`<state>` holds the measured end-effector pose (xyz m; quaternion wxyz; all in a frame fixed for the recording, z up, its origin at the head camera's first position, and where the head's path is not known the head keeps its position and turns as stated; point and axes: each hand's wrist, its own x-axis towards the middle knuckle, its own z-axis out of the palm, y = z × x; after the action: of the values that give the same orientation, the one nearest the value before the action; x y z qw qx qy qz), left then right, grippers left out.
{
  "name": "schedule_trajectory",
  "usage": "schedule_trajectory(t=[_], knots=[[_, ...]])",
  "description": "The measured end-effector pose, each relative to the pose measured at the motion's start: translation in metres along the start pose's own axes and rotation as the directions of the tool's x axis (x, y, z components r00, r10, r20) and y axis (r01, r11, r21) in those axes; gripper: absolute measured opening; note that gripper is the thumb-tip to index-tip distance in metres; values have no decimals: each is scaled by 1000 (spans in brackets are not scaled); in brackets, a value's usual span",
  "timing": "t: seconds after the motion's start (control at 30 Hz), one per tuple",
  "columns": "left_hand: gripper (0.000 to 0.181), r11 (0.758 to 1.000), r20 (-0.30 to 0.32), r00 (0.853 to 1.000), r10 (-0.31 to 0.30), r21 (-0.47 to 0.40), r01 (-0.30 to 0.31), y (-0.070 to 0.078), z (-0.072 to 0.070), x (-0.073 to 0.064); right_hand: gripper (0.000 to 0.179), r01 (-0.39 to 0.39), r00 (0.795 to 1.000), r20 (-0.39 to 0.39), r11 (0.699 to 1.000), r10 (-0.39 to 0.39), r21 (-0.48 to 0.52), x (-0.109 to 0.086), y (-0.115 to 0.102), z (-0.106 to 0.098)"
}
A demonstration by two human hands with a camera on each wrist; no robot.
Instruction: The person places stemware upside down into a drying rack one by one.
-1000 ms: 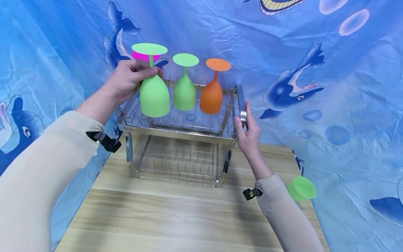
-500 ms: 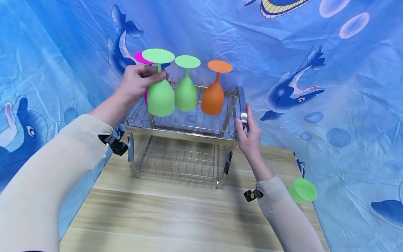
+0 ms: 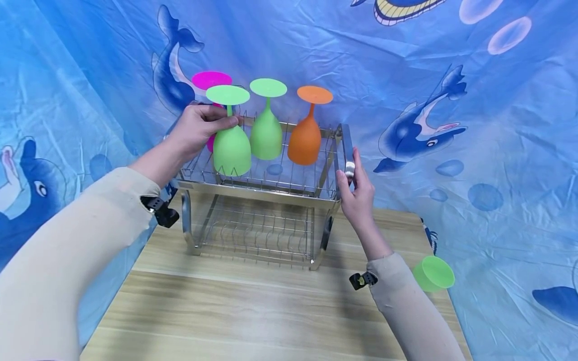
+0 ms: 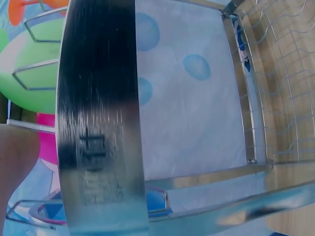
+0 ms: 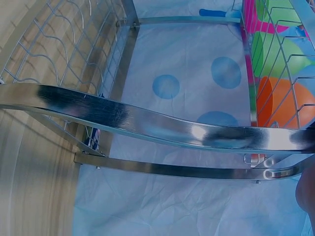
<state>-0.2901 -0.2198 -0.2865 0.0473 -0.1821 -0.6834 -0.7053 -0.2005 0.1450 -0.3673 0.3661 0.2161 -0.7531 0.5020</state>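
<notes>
My left hand [image 3: 198, 128] pinches the stem of an upside-down green goblet [image 3: 232, 153]. Its rim is down at the front left of the top tier of a two-tier metal dish rack [image 3: 257, 193], behind the front wires. Just behind it, partly hidden by the hand and this goblet, is a magenta goblet [image 3: 212, 79]. Another green goblet [image 3: 266, 135] and an orange goblet [image 3: 304, 140] stand inverted to the right on the same tier. With thumb and fingers on either side, my right hand [image 3: 358, 198] grips the rack's right side frame.
On the lower tier there is a wire grid [image 3: 257, 230]. A green cup [image 3: 434, 273] lies at the right edge of the wooden table [image 3: 253, 311]. A blue dolphin-print sheet [image 3: 406, 65] hangs behind and at both sides.
My left hand has moved the green goblet slightly right, then lowered it into the rack's top tier. The right hand keeps its grip on the rack's side.
</notes>
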Motion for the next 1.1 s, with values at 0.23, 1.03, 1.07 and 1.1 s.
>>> schedule_trajectory(t=[0.23, 1.03, 1.07, 1.1], knots=[[12, 998, 83, 995, -53, 35, 51, 3, -7, 0, 59, -25, 1000, 2, 999, 25, 37, -1, -2, -1], [39, 932, 56, 989, -133, 347, 106, 23, -23, -24, 60, -53, 998, 22, 998, 53, 18, 0, -3, -1], [44, 924, 59, 987, -148, 363, 116, 27, -26, -27, 60, -54, 998, 23, 998, 53, 21, 0, -3, -1], [49, 915, 62, 985, -160, 383, 124, 29, -29, -30, 60, -53, 998, 22, 998, 52, 23, 0, -4, -1]])
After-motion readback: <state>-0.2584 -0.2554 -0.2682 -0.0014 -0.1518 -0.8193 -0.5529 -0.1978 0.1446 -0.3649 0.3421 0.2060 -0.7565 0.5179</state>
